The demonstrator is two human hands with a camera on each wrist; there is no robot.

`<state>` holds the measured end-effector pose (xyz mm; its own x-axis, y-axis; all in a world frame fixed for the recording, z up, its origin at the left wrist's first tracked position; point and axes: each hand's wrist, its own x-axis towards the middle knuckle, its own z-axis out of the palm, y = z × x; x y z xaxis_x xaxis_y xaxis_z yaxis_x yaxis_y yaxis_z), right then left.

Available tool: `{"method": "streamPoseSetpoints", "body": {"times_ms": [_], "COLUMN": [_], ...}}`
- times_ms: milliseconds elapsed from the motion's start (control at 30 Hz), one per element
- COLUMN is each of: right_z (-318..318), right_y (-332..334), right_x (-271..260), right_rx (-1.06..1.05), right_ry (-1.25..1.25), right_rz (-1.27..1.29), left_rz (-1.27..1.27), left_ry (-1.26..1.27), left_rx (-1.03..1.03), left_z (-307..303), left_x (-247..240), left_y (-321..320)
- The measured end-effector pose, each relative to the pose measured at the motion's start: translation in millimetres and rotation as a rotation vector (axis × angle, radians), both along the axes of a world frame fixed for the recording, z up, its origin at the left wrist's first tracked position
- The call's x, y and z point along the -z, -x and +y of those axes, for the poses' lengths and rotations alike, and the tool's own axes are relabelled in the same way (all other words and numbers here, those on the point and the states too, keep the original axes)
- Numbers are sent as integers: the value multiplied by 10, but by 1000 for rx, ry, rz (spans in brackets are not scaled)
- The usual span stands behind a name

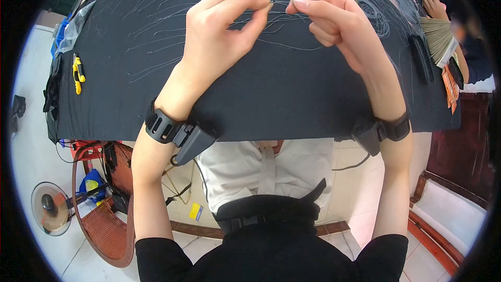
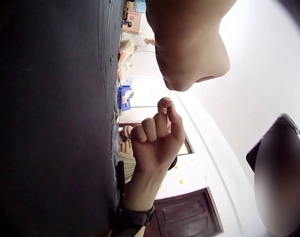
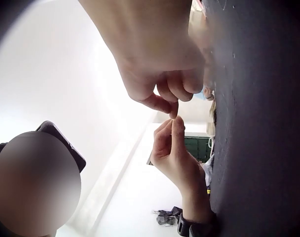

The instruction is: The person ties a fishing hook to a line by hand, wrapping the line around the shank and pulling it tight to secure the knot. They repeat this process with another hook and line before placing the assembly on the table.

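Above the dark cloth, my left hand (image 1: 219,28) pinches the end of a thin grey line (image 1: 280,2) between thumb and forefinger. Close on its right, my right hand (image 1: 347,26) pinches the same line, its other fingers curled into the palm. The fingertips of both hands nearly meet in the right wrist view, where the left hand (image 3: 177,153) shows below the right. What the pinching fingers cover is hidden. Many similar thin lines (image 1: 156,26) lie spread over the cloth behind and beneath the hands.
A black-covered table (image 1: 271,99) reaches close to my lap. Yellow-handled pliers (image 1: 78,74) lie at left, near a clear plastic bag (image 1: 77,28). Coiled line (image 1: 373,18) and a fanned bundle of pale strips (image 1: 437,39) are at right, beside another person's hands (image 1: 433,5).
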<state>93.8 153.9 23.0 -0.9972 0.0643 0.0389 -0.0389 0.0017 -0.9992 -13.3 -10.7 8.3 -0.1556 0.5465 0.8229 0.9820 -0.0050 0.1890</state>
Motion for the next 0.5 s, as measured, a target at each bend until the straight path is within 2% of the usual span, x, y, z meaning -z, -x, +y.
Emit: {"method": "streamPoseSetpoints", "body": {"times_ms": [133, 300, 500], "right_z": [8, -73, -122], "right_y": [-4, -1, -28], "right_x": [13, 22, -7], "right_rx": [-67, -31, -3], "right_ry": [-38, -225, -292], "right_rz": [-10, 118, 109], "left_rz": [16, 40, 121], "left_ry": [-25, -26, -14], "left_rx": [-5, -6, 5], "left_z": [-5, 1, -1], "left_x": [-6, -10, -20], "left_y": [13, -3, -8]}}
